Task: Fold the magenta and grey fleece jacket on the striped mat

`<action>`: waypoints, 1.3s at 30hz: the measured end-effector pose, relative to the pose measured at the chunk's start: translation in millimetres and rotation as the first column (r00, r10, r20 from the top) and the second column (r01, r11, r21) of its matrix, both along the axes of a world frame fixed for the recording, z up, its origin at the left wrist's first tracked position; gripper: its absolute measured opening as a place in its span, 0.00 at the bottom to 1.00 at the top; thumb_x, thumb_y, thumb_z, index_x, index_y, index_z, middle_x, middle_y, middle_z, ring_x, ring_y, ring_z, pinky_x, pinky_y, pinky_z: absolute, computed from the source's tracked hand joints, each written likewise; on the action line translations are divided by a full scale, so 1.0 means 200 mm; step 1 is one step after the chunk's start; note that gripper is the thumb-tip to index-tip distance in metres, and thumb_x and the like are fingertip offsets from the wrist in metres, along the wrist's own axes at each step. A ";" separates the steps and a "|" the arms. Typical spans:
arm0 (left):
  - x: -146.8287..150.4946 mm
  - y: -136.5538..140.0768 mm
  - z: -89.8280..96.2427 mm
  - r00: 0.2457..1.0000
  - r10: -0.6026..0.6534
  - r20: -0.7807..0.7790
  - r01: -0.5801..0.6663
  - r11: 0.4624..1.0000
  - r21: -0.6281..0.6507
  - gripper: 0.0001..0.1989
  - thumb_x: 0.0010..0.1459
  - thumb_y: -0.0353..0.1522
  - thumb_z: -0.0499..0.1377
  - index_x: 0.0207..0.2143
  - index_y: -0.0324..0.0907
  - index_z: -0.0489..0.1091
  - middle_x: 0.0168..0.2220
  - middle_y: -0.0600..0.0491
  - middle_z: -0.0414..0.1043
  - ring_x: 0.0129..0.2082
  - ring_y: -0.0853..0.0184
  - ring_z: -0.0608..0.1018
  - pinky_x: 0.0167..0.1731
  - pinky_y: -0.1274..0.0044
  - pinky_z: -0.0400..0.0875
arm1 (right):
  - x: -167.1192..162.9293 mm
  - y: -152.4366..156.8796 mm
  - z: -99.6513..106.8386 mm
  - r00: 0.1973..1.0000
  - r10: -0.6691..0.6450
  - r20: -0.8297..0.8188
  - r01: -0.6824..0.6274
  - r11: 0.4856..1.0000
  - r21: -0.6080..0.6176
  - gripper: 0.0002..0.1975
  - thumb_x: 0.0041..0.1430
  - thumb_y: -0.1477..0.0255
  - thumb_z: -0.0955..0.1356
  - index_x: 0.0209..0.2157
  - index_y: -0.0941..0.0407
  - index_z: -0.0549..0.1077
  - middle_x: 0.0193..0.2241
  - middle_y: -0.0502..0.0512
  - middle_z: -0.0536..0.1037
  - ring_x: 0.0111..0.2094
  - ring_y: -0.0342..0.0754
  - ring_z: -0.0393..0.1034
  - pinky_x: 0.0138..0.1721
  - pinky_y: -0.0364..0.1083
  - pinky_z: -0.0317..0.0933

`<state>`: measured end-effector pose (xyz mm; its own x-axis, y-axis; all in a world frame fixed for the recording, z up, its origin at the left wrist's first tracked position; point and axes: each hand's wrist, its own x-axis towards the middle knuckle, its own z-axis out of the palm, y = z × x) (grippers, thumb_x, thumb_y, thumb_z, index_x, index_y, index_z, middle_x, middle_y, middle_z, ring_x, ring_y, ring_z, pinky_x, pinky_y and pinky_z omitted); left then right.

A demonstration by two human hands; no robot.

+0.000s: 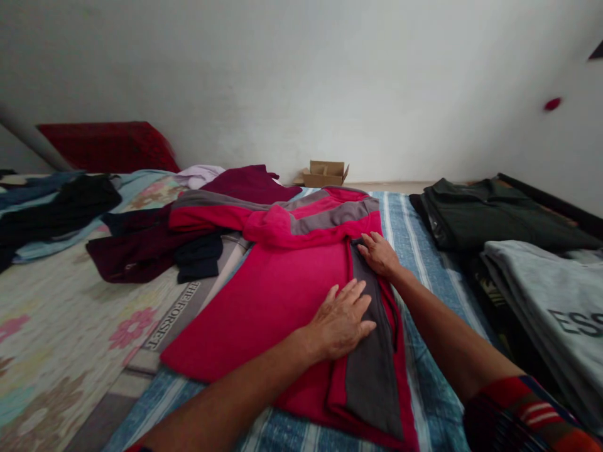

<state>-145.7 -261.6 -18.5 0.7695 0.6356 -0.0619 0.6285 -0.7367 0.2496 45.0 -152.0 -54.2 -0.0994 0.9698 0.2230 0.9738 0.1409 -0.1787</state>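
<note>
A red sweatshirt (277,289) with grey panels lies spread on a blue striped cloth (424,251). Its right sleeve, grey and red, is folded inward over the body. My left hand (342,320) rests flat on the sweatshirt with fingers spread, its fingertips on the edge of the folded grey sleeve (372,364). My right hand (379,253) presses palm down on the top of that sleeve, near the shoulder. Neither hand grips anything.
Dark maroon and black clothes (155,245) lie heaped at the left on a floral sheet (61,314). Folded dark green (490,216) and light grey (551,301) garments are stacked at the right. A small cardboard box (325,172) stands by the white wall. A red cushion (108,145) leans far left.
</note>
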 end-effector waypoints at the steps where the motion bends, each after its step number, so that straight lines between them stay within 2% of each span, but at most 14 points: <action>1: -0.01 -0.04 0.01 1.000 -0.016 0.007 0.016 1.000 -0.004 0.26 0.63 0.43 0.47 0.59 0.39 0.56 0.65 0.42 0.45 0.65 0.57 0.47 0.59 0.59 0.48 | -0.01 -0.03 0.03 1.000 -0.010 -0.005 0.010 1.000 0.016 0.23 0.66 0.64 0.54 0.57 0.60 0.61 0.51 0.63 0.67 0.52 0.53 0.61 0.52 0.48 0.55; 5: -0.08 -0.16 0.00 1.000 -0.011 -0.016 0.010 0.998 -0.063 0.27 0.62 0.43 0.48 0.60 0.38 0.55 0.65 0.42 0.46 0.65 0.57 0.48 0.59 0.60 0.49 | -0.06 -0.20 0.08 0.997 0.067 -0.028 -0.065 0.996 0.059 0.25 0.67 0.62 0.52 0.57 0.60 0.61 0.56 0.63 0.62 0.57 0.52 0.56 0.56 0.48 0.51; 8: -0.12 -0.18 -0.06 1.000 -0.014 -0.019 0.013 0.998 -0.054 0.28 0.63 0.44 0.46 0.61 0.40 0.53 0.65 0.44 0.46 0.65 0.57 0.47 0.59 0.59 0.47 | -0.13 -0.33 0.04 0.994 0.111 0.015 -0.111 0.993 -0.030 0.27 0.66 0.60 0.53 0.57 0.64 0.61 0.58 0.67 0.60 0.60 0.56 0.51 0.57 0.52 0.49; 12: -0.14 -0.17 -0.12 1.000 -0.015 -0.012 0.015 1.000 -0.004 0.29 0.63 0.45 0.45 0.62 0.40 0.51 0.65 0.44 0.45 0.65 0.58 0.46 0.60 0.59 0.45 | -0.19 -0.38 -0.03 0.995 0.060 0.078 -0.049 0.990 -0.134 0.30 0.65 0.58 0.55 0.59 0.65 0.58 0.60 0.69 0.56 0.62 0.60 0.46 0.58 0.56 0.46; 15: -0.13 -0.17 -0.09 1.000 -0.016 -0.024 0.016 0.999 -0.031 0.29 0.62 0.44 0.47 0.61 0.39 0.53 0.65 0.43 0.45 0.65 0.57 0.48 0.60 0.60 0.46 | -0.20 -0.38 -0.01 0.997 0.052 0.060 -0.044 0.991 -0.126 0.29 0.65 0.59 0.56 0.58 0.65 0.59 0.60 0.69 0.58 0.62 0.60 0.47 0.58 0.55 0.47; 18: -0.15 -0.20 -0.04 1.000 0.006 -0.018 -0.008 0.998 -0.069 0.28 0.62 0.43 0.48 0.60 0.38 0.56 0.65 0.42 0.47 0.64 0.56 0.51 0.60 0.61 0.48 | -0.19 -0.40 0.06 0.997 0.068 0.038 -0.064 0.993 -0.095 0.25 0.65 0.60 0.57 0.56 0.63 0.63 0.57 0.66 0.63 0.60 0.57 0.52 0.57 0.52 0.50; 23: -0.21 -0.30 0.02 1.000 0.018 0.009 -0.017 0.991 -0.134 0.29 0.61 0.43 0.50 0.59 0.36 0.57 0.64 0.40 0.48 0.64 0.56 0.51 0.60 0.62 0.49 | -0.23 -0.58 0.16 0.994 0.108 0.009 -0.108 0.994 -0.013 0.25 0.66 0.60 0.55 0.57 0.61 0.61 0.58 0.64 0.61 0.60 0.55 0.51 0.58 0.53 0.48; 25: -0.25 -0.33 0.02 1.000 0.012 0.015 -0.010 0.986 -0.164 0.29 0.61 0.44 0.50 0.59 0.37 0.57 0.64 0.40 0.47 0.64 0.57 0.50 0.60 0.62 0.48 | -0.26 -0.66 0.14 0.990 0.144 -0.004 -0.144 0.990 -0.009 0.26 0.66 0.60 0.54 0.58 0.60 0.61 0.60 0.64 0.59 0.62 0.56 0.48 0.59 0.54 0.47; 27: -0.29 -0.34 0.01 1.000 -0.001 0.024 0.006 0.983 -0.184 0.32 0.60 0.47 0.50 0.60 0.37 0.56 0.65 0.39 0.45 0.64 0.56 0.49 0.60 0.61 0.47 | -0.29 -0.72 0.10 0.989 0.151 -0.003 -0.151 0.987 -0.056 0.26 0.65 0.59 0.55 0.58 0.60 0.61 0.60 0.65 0.59 0.62 0.57 0.47 0.59 0.55 0.46; 30: -0.34 -0.36 -0.03 0.999 -0.018 0.052 0.026 0.985 -0.171 0.37 0.57 0.50 0.52 0.62 0.39 0.52 0.65 0.39 0.43 0.64 0.55 0.48 0.60 0.59 0.47 | -0.34 -0.75 0.02 0.993 0.119 0.019 -0.116 0.986 -0.116 0.28 0.65 0.58 0.55 0.59 0.61 0.60 0.61 0.66 0.57 0.63 0.58 0.46 0.59 0.56 0.45; 32: -0.35 -0.36 -0.05 0.998 -0.016 0.065 0.026 0.988 -0.151 0.37 0.57 0.49 0.53 0.63 0.41 0.50 0.65 0.40 0.44 0.65 0.56 0.48 0.60 0.59 0.47 | -0.35 -0.75 0.00 0.994 0.103 0.032 -0.098 0.988 -0.122 0.29 0.65 0.58 0.55 0.60 0.61 0.58 0.61 0.65 0.56 0.63 0.58 0.45 0.60 0.56 0.44; 39: -0.36 -0.37 -0.07 0.996 0.004 0.091 0.009 0.990 -0.143 0.35 0.58 0.48 0.52 0.62 0.41 0.52 0.65 0.42 0.46 0.64 0.57 0.50 0.60 0.59 0.47 | -0.37 -0.75 0.00 0.996 0.086 0.037 -0.081 0.990 -0.119 0.29 0.65 0.58 0.55 0.60 0.61 0.58 0.61 0.66 0.56 0.63 0.58 0.46 0.59 0.56 0.44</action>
